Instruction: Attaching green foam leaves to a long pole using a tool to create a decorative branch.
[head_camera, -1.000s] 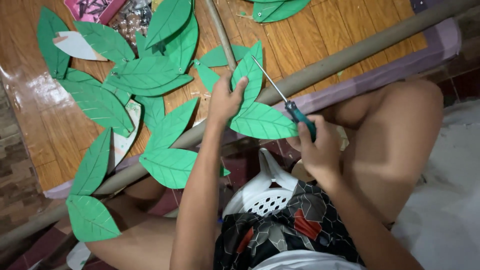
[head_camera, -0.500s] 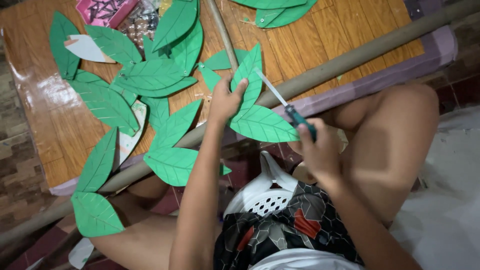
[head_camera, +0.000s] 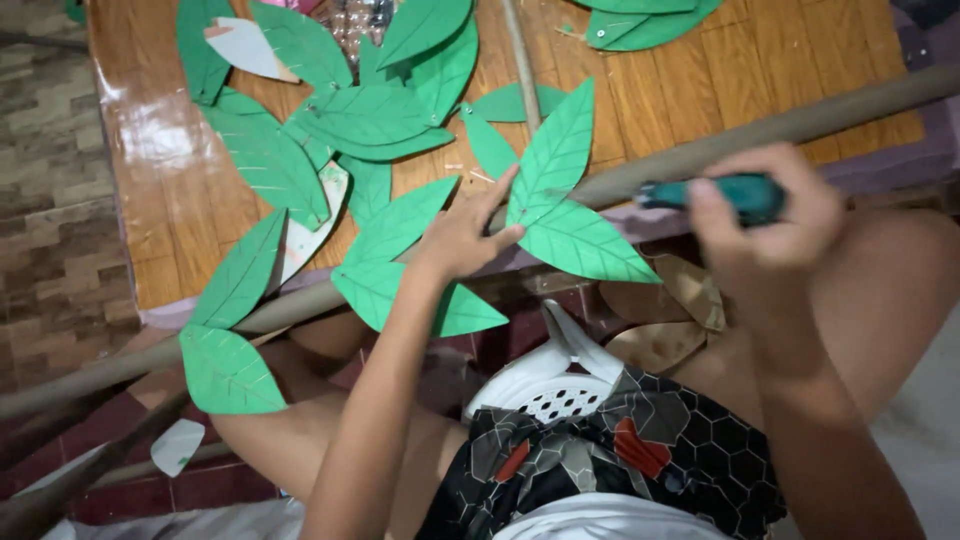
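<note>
Over the wooden table (head_camera: 820, 70), the right hand (head_camera: 765, 215), now lifted higher, grips a teal-handled tool (head_camera: 715, 193). Left hand (head_camera: 465, 235), fingers spread open, presses green paper leaves (head_camera: 560, 195) against a long stick (head_camera: 800, 120).

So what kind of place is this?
Probably a home craft corner: a low wooden table strewn with green paper leaves, a tiled floor, and a teal-handled tool in the right hand.

Left hand (head_camera: 462, 235) splayed (right hand (head_camera: 765, 225) fisted)
</note>
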